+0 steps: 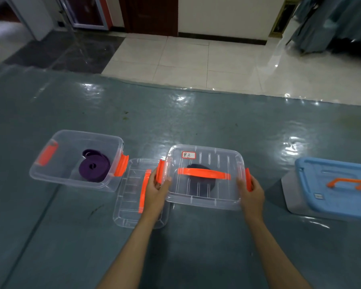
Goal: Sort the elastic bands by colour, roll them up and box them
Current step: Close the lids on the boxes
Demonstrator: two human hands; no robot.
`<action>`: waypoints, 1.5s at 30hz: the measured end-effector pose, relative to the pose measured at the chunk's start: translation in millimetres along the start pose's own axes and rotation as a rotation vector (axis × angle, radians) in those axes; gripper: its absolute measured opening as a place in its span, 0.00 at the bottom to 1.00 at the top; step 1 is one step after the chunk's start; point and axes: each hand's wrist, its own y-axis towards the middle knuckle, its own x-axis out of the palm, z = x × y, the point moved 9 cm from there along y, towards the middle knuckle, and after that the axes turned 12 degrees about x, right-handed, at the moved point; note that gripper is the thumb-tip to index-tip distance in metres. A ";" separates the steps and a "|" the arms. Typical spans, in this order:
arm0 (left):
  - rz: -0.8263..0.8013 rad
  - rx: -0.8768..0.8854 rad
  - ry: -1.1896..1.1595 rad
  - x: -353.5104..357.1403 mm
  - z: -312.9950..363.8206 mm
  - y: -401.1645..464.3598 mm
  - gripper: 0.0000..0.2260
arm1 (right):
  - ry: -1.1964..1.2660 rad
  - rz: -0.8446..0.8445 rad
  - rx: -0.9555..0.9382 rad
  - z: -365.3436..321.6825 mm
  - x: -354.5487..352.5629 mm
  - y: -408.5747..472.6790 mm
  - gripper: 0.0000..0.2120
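meanwhile, the left hand (155, 189) and right hand (252, 191) each grip an orange side latch of the lidded clear box (204, 178), a dark rolled band (200, 180) inside. beside it, a purple rolled band (94, 167) lies in the open clear box (75, 159), a loose lid (131, 195) between them on the table (175, 126)

Middle box: clear lidded box (204, 190), lid on, orange handle (204, 173) across top, white label (188, 155) with handwriting at far left corner, dark roll (202, 184) seen through lid.
Left hand: left hand (157, 189) grips the box's left orange clip (160, 171), thumb on lid edge.
Right hand: right hand (251, 191) grips the right orange clip (248, 179).
Open box: clear open box (56, 174) far left, purple rolled band (94, 168) inside, orange clips both ends.
Loose lid: clear lid (129, 205) with orange handle, flat between the two clear boxes, partly under left forearm.
Right: blue-lidded box (331, 188), orange handle, closed, well apart.
Surface: teal glossy table cover (196, 126).
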 end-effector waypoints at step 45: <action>-0.242 0.311 1.253 -229.7 53.5 -130.9 0.11 | -0.913 -0.566 -0.366 60.6 191.3 -252.4 0.13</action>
